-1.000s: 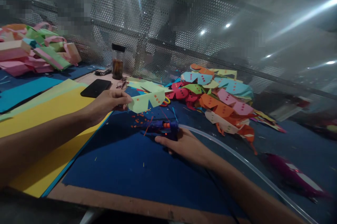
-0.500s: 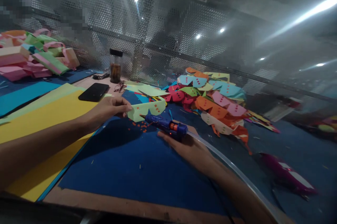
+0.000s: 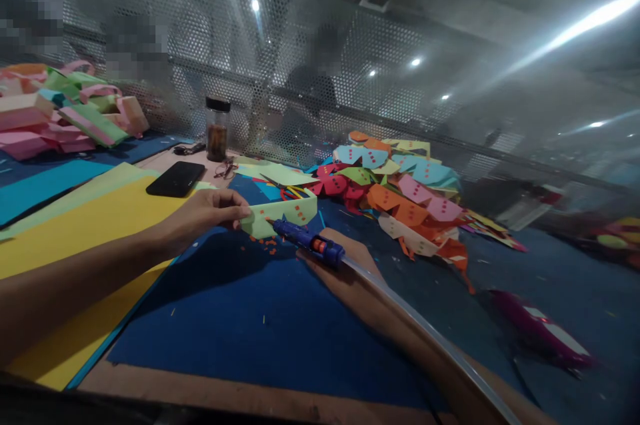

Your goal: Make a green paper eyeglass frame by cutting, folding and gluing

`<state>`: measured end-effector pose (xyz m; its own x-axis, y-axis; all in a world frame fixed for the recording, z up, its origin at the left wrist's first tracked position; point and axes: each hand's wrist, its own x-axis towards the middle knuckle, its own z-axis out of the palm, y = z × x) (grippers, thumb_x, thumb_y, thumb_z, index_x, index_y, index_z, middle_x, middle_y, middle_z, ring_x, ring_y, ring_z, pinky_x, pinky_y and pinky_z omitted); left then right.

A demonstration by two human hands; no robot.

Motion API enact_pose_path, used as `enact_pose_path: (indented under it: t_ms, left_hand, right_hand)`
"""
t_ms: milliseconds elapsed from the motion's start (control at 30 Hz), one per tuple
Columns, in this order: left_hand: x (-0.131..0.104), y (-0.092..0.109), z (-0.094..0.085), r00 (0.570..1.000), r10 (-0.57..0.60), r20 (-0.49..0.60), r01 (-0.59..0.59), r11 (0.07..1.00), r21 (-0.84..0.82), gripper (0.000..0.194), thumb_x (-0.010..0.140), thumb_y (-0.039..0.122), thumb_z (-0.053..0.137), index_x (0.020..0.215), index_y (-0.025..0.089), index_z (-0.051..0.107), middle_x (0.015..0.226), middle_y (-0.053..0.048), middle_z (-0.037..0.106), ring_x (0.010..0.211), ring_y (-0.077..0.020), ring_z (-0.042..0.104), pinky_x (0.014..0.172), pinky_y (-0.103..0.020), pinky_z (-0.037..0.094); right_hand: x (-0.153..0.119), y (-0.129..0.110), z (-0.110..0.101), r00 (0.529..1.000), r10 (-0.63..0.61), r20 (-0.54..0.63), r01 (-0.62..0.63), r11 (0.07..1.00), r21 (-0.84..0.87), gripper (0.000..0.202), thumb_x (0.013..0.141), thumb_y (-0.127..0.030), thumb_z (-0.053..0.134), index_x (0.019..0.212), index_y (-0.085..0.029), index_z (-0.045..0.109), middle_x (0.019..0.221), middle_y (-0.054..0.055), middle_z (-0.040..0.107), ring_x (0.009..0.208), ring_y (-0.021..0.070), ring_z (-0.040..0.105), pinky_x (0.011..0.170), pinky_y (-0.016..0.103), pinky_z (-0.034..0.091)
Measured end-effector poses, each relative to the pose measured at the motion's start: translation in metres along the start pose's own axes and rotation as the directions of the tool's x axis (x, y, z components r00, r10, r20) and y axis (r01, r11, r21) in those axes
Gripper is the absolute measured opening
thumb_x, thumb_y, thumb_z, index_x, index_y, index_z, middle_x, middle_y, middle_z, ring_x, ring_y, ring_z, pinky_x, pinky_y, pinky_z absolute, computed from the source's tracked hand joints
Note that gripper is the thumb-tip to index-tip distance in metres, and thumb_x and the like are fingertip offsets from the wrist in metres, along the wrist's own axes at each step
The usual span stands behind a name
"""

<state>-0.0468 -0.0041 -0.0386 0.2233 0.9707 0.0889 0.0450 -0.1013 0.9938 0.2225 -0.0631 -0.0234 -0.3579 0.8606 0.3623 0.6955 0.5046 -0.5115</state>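
Observation:
My left hand [image 3: 217, 210] pinches the left end of a pale green paper mask [image 3: 287, 213] that carries small orange-red squares. In my right hand [image 3: 345, 268] is a blue glue gun [image 3: 310, 240], its tip at the mask's face near the left squares. A long clear glue stick [image 3: 415, 318] runs out of the gun's back end, over my right forearm. Small orange paper bits [image 3: 270, 243] lie on the blue sheet [image 3: 225, 318] below the mask.
Yellow and green sheets [image 3: 115, 212] lie at left, with a black phone [image 3: 176, 178] and a lidded jar [image 3: 217, 130] behind. Colourful paper masks [image 3: 410, 202] are heaped at right, near a purple tool [image 3: 543, 328]. Folded paper pieces [image 3: 65, 112] fill the far left.
The glue gun's tip has risen from the mask's lower edge towards its left squares. The mask has turned slightly, its face now flatter to the view. The camera view has shifted a little.

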Motion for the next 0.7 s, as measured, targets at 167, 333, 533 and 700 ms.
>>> enact_pose_path:
  t_ms: [167, 333, 533, 700]
  left_hand:
    - [-0.0005, 0.0010, 0.0016, 1.000, -0.001, 0.007, 0.000, 1.000, 0.011, 0.019, 0.071, 0.033, 0.080, 0.073, 0.016, 0.071, 0.062, 0.002, 0.062, 0.061, -0.0088, 0.054, 0.062, -0.020, 0.044]
    - [0.0002, 0.0016, 0.0015, 1.000, 0.004, 0.011, -0.005, 1.000, 0.016, 0.018, 0.070, 0.033, 0.080, 0.072, 0.017, 0.072, 0.062, 0.002, 0.062, 0.061, -0.0086, 0.054, 0.061, -0.020, 0.043]
    - [-0.0006, 0.0022, 0.0005, 1.000, 0.001, 0.014, -0.001, 1.000, 0.015, 0.019, 0.070, 0.034, 0.080, 0.071, 0.017, 0.071, 0.060, 0.002, 0.062, 0.060, -0.0091, 0.054, 0.060, -0.021, 0.043]
    - [-0.0006, 0.0015, 0.0008, 1.000, 0.004, 0.011, -0.004, 1.000, 0.018, 0.020, 0.070, 0.034, 0.080, 0.073, 0.017, 0.072, 0.061, 0.001, 0.063, 0.060, -0.0096, 0.054, 0.060, -0.022, 0.042]
  right_hand:
    - [0.0003, -0.0015, 0.0006, 1.000, -0.026, -0.005, 0.026, 1.000, -0.016, 0.029, 0.094, -0.042, 0.057, 0.074, -0.021, 0.053, 0.072, 0.000, 0.056, 0.064, 0.0147, 0.050, 0.057, 0.026, 0.036]
    - [0.0004, -0.0046, -0.0003, 0.999, -0.035, -0.004, 0.035, 0.999, -0.024, 0.029, 0.094, -0.042, 0.055, 0.074, -0.021, 0.052, 0.072, 0.000, 0.056, 0.063, 0.0141, 0.049, 0.057, 0.026, 0.036]
    - [-0.0003, -0.0041, -0.0003, 1.000, -0.004, 0.003, 0.004, 1.000, 0.009, 0.028, 0.094, -0.042, 0.057, 0.074, -0.022, 0.051, 0.071, -0.001, 0.054, 0.063, 0.0146, 0.049, 0.057, 0.026, 0.036]
    - [-0.0006, -0.0040, -0.0007, 1.000, -0.007, -0.011, 0.007, 1.000, 0.017, 0.030, 0.094, -0.043, 0.057, 0.073, -0.022, 0.050, 0.070, -0.001, 0.054, 0.062, 0.0138, 0.048, 0.055, 0.025, 0.036]
